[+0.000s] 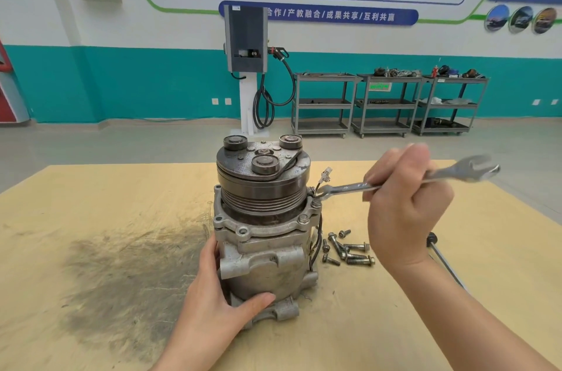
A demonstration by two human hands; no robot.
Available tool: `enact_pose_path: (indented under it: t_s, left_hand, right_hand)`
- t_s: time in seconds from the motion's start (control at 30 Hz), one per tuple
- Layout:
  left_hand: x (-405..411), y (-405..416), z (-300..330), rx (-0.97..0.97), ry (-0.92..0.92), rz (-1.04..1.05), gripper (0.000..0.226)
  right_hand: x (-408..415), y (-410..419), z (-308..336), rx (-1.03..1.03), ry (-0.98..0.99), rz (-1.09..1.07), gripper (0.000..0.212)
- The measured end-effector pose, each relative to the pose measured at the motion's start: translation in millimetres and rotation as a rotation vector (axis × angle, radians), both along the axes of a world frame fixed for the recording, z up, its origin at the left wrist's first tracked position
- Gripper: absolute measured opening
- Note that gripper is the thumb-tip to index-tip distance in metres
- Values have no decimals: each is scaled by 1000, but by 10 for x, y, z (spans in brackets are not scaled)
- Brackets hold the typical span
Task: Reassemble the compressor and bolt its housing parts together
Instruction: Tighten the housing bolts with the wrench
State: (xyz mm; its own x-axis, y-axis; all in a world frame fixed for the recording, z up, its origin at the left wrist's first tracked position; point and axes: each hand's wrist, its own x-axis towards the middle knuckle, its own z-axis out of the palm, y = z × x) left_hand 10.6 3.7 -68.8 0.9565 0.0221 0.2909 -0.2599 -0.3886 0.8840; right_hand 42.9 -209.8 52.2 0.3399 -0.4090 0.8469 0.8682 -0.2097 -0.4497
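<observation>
A grey metal compressor (pixel 267 264) stands upright on the wooden table (pixel 91 218), its dark pulley and clutch plate (pixel 263 176) on top. My left hand (pixel 213 294) grips the lower housing from the left, thumb across the front. My right hand (pixel 404 212) grips a silver combination wrench (pixel 349 188) by its shaft. The wrench's ring end sits on a bolt (pixel 316 194) at the right rim of the housing flange; its open end points right. Another flange bolt (pixel 302 218) shows nearby.
Several loose bolts (pixel 346 249) lie on the table just right of the compressor. A long thin tool with a dark knob (pixel 441 255) lies further right. A dark greasy smear (pixel 121 279) covers the table's left. Carts and a charging post stand on the floor behind.
</observation>
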Motion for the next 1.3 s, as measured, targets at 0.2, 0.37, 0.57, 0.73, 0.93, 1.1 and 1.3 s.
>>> enact_pose_path:
  t_s: [0.2,0.37,0.57,0.73,0.93,1.1,1.3]
  left_hand:
    - [-9,-27,-21,0,-1,28,114]
    - [12,-9,-37,6,-8,24,114]
    - [14,-7,-45,-4,-13,20,109]
    - [19,4,-42,-10,-16,2,111]
    - [8,6,-39,-23,-7,-4,112]
    - [6,4,-24,-26,-10,0,113]
    - [21,1,-35,-8,-16,-16,103]
  right_hand:
    - [144,-111,37,190,326,191,61]
    - [272,-167,-26,262,604,343,58]
    - [331,-230,-78,302,847,536,46]
    - [324,-195,-92,317,824,550,49]
    - [206,-61,-105,213,417,305,61]
    - [69,12,-88,62,197,107,51]
    - [-68,132,-44,-273,32,-35,65]
